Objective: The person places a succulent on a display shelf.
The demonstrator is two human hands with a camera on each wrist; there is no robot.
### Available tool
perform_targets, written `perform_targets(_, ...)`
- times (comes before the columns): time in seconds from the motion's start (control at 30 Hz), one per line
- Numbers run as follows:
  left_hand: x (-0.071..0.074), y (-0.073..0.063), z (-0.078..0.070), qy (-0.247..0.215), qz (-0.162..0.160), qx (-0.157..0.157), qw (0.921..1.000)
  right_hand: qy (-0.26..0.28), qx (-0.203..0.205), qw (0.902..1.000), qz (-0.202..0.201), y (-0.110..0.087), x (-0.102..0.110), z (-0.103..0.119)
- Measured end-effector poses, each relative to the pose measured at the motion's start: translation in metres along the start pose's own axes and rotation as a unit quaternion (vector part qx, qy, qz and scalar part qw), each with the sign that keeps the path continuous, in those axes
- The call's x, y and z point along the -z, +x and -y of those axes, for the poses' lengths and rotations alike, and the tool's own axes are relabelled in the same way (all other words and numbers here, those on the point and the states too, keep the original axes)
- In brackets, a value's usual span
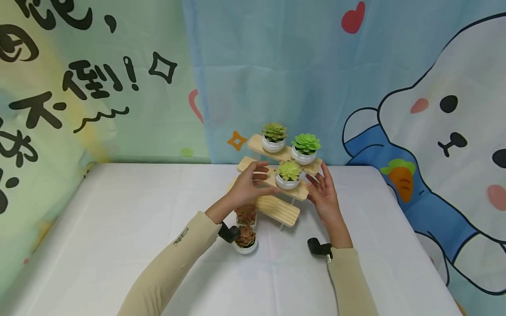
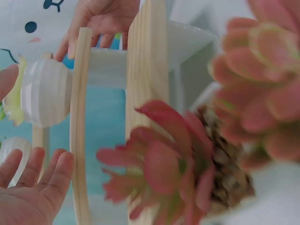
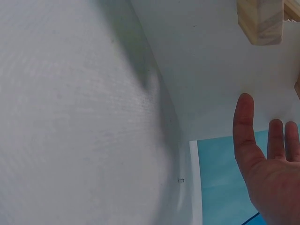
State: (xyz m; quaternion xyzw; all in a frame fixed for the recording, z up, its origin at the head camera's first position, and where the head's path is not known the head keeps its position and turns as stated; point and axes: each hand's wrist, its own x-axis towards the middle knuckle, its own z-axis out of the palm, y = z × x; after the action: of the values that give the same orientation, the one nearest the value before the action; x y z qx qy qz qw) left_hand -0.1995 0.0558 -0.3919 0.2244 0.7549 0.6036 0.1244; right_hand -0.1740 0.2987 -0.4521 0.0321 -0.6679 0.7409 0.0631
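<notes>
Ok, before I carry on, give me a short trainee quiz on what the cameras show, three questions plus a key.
1. How many green leafy succulents in round white pots stand on the top pale wooden tier of the stepped wooden stand?
2. True or false: the yellow-green succulent in a ribbed white pot sits on the bottom tier.
3. In the head view, the nearest reddish-brown succulent in a white pot stands on: A) the top tier; B) the white-covered table; C) the middle tier.

Key:
1. Two.
2. False: the yellow-green succulent is on the middle pale wooden tier.
3. B, the white-covered table.
</notes>
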Motion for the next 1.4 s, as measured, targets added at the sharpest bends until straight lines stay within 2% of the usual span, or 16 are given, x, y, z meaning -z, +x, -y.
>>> perform_targets(0.33, 0.015, -0.031, 0.002, -0.030, -0.016, -0.011, 0.9994, -0.007, 0.003, 1.0000, 0.003, 0.001, 0.000, -0.001)
perform_targets(0.47, 0.016, -0.047, 0.003, -0.037, -0.016, -0.027, 0.9988, -0.010, -0.003, 0.9999, -0.001, 0.002, 0.000, -0.002)
perform_targets(0.77, 0.015, -0.075, 0.019, -0.064, -0.046, -0.043, 0.9960, -0.007, -0.008, 0.9999, -0.002, 0.002, 0.000, -0.002)
perform_targets(0.97, 0.012, -0.091, 0.026, -0.080, -0.091, -0.062, 0.9907, 0.000, 0.000, 1.0000, 0.002, 0.001, -0.002, -0.002)
perform_targets(1.13, 0.004, -0.105, 0.030, -0.082, -0.122, -0.077, 0.9862, -0.004, 0.009, 0.9999, 0.005, 0.001, 0.000, -0.002)
perform_targets(1.27, -0.005, -0.114, 0.036, -0.088, -0.144, -0.076, 0.9828, 0.000, 0.012, 0.9999, 0.007, 0.002, 0.001, -0.001)
perform_targets(1.4, -0.014, -0.123, 0.043, -0.081, -0.182, -0.065, 0.9779, 0.002, 0.006, 0.9999, 0.009, 0.002, 0.000, -0.003)
